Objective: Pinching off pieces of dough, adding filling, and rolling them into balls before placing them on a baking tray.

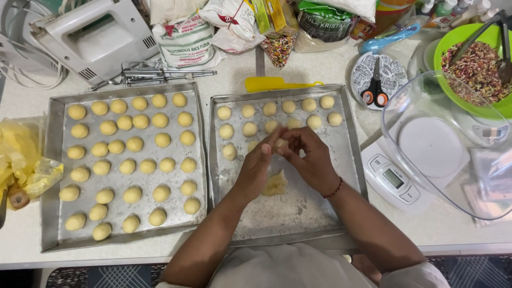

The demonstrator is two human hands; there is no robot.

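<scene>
My left hand and my right hand meet over the right metal tray, pinching a small piece of yellow dough between their fingertips. A lump of loose dough lies on that tray just below my hands. Several round dough balls sit in rows along the tray's far end. The left metal tray is filled with several rows of dough balls.
A clear bowl rests on a white digital scale at the right. Behind it stand a green bowl of sprinkles with tongs, scissors on a patterned plate, a yellow spatula, flour bags, a white hand mixer, and a yellow plastic bag at left.
</scene>
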